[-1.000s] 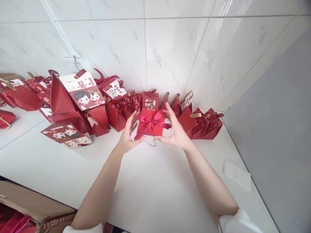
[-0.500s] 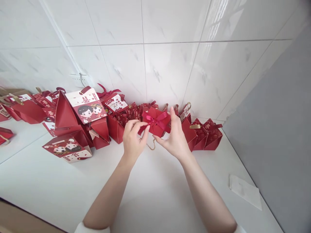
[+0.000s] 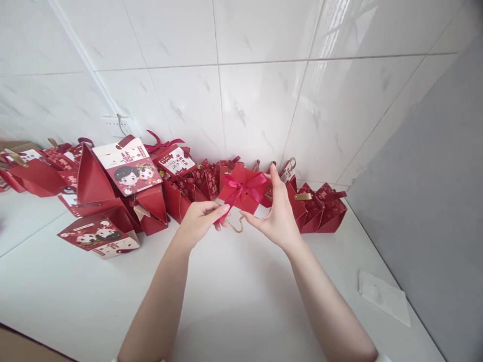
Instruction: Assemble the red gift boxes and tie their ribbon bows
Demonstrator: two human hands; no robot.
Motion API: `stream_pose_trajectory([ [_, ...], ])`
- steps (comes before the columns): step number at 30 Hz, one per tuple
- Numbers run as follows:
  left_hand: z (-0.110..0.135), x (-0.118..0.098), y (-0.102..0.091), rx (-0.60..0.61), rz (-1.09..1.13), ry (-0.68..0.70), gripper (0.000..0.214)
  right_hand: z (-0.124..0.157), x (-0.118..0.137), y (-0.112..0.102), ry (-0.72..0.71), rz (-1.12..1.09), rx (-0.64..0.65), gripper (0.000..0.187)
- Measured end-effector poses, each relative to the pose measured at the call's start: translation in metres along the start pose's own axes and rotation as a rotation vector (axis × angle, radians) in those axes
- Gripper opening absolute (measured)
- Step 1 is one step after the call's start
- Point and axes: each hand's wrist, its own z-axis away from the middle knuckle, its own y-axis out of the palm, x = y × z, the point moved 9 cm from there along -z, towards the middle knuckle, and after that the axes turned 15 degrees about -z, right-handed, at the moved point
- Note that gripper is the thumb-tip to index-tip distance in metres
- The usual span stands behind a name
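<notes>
In front of me is a small red gift box [image 3: 247,203] with a folded petal-like top and a crimson ribbon bow [image 3: 241,187] across it. My left hand [image 3: 198,223], closed in a pinch, has a ribbon end between thumb and fingers at the box's lower left. Thumb and index finger of my right hand [image 3: 279,218] are spread around the box's right side and hold it; the other fingers are largely hidden. Below the box a twisted gold cord [image 3: 237,229] hangs in a loop between the hands.
Red wedding favour boxes line the tiled wall [image 3: 260,100] on both sides. A larger stacked box [image 3: 128,168] with cartoon faces stands left, another box [image 3: 100,236] before it. A white packet [image 3: 384,297] lies right on the white table [image 3: 234,311], beside a grey panel [image 3: 422,201].
My left hand has moved down and left from the bow's knot and now pinches a ribbon end. The right hand keeps its hold on the box. The view has shifted slightly.
</notes>
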Motion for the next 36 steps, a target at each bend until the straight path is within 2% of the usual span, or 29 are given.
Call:
stream_pose_trajectory([
  [3, -0.001, 0.003, 0.0, 0.061, -0.008, 0.014, 0.03, -0.001, -0.002, -0.007, 0.021, -0.073, -0.029, 0.109],
  [7, -0.002, 0.008, 0.004, 0.112, 0.036, 0.014, 0.026, 0.001, -0.01, -0.009, 0.156, -0.223, -0.022, 0.113],
  [10, 0.0, 0.004, 0.004, 0.133, 0.062, 0.089, 0.023, 0.003, -0.013, -0.011, 0.232, -0.316, -0.007, 0.114],
  [12, 0.002, 0.002, 0.001, 0.148, -0.007, 0.126, 0.023, 0.003, -0.013, -0.012, 0.245, -0.338, 0.01, 0.114],
  [14, 0.002, 0.011, -0.003, 0.16, -0.116, 0.068, 0.025, 0.004, -0.013, -0.012, 0.237, -0.321, 0.03, 0.114],
  [15, 0.001, 0.017, -0.009, 0.125, -0.18, 0.019, 0.025, 0.004, -0.013, -0.011, 0.225, -0.3, 0.045, 0.114],
  [16, -0.001, 0.021, -0.019, 0.038, -0.241, -0.027, 0.026, 0.003, -0.013, -0.009, 0.207, -0.273, 0.062, 0.113],
  [19, 0.001, 0.022, -0.052, -0.352, -0.283, -0.086, 0.033, 0.003, -0.011, -0.001, 0.14, -0.207, 0.115, 0.111],
  [20, 0.003, 0.021, -0.054, -0.422, -0.226, -0.089, 0.038, 0.003, -0.01, 0.003, 0.119, -0.201, 0.137, 0.111],
  [21, 0.002, 0.02, -0.05, -0.43, -0.148, -0.087, 0.044, 0.004, -0.008, 0.007, 0.101, -0.204, 0.159, 0.111],
  [24, -0.001, 0.016, -0.021, -0.264, 0.047, -0.061, 0.061, 0.005, -0.001, 0.017, 0.061, -0.233, 0.224, 0.109],
  [27, 0.0, 0.01, -0.002, -0.142, 0.085, -0.058, 0.065, 0.007, 0.005, 0.02, 0.032, -0.235, 0.254, 0.108],
  [31, 0.003, 0.009, 0.009, -0.039, 0.12, -0.109, 0.054, 0.009, 0.009, 0.022, 0.003, -0.212, 0.287, 0.105],
  [36, -0.001, 0.005, 0.01, 0.032, 0.223, -0.058, 0.06, 0.01, 0.01, 0.025, 0.01, -0.227, 0.355, 0.109],
])
